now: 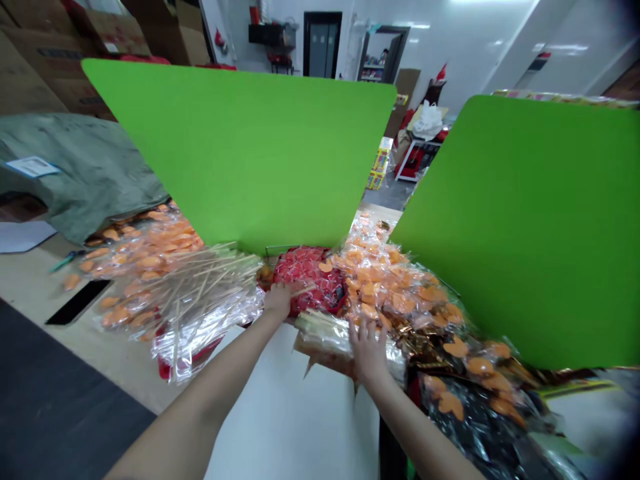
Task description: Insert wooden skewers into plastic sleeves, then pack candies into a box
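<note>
My left hand (279, 300) is closed in front of a red tray, with a thin pale wooden stick (304, 289) reaching out from its fingers to the right. Red pieces in clear wrap (313, 270) fill that tray just beyond it. To the right, my right hand (369, 348) has its fingers spread over a stack of clear plastic packets with sticks (327, 332), at the edge of the heap of orange pieces in clear wrap (380, 283). Left of my left hand lies a pile of wrapped wooden sticks (210, 287).
Two green panels (250, 153) (540, 233) stand behind the work. A white board (300, 413) lies in front of me. At the left are more orange wrapped pieces (145, 250), a black phone-like slab (79, 302) and a grey-green bag (80, 173). Black plastic (480, 420) lies at right.
</note>
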`<act>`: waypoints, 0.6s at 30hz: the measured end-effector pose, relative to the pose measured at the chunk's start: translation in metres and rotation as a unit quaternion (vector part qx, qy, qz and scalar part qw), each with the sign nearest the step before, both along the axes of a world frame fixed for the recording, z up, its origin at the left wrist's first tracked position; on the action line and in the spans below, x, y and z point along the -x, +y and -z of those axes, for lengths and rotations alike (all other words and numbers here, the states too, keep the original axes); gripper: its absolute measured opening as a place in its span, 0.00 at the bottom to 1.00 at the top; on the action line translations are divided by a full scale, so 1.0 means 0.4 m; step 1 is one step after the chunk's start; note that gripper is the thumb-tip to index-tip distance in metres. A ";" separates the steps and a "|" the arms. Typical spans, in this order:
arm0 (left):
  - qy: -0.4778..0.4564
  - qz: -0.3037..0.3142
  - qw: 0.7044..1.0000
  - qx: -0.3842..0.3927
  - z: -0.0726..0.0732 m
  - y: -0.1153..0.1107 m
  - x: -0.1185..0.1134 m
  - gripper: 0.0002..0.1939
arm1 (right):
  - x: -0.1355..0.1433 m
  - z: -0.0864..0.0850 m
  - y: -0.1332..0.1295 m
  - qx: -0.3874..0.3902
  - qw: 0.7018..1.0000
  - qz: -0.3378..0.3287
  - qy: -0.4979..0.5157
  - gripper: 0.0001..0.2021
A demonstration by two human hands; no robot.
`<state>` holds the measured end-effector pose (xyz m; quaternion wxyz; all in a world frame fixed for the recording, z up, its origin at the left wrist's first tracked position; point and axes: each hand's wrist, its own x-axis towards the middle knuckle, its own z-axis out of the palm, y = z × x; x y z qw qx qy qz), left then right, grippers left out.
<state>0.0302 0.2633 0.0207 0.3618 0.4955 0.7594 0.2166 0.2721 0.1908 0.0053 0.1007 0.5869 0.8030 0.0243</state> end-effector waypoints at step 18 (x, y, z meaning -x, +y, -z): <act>0.134 0.369 0.901 -0.183 0.007 -0.085 -0.368 0.15 | -0.172 0.042 -0.121 -0.199 0.954 -0.193 0.117 0.18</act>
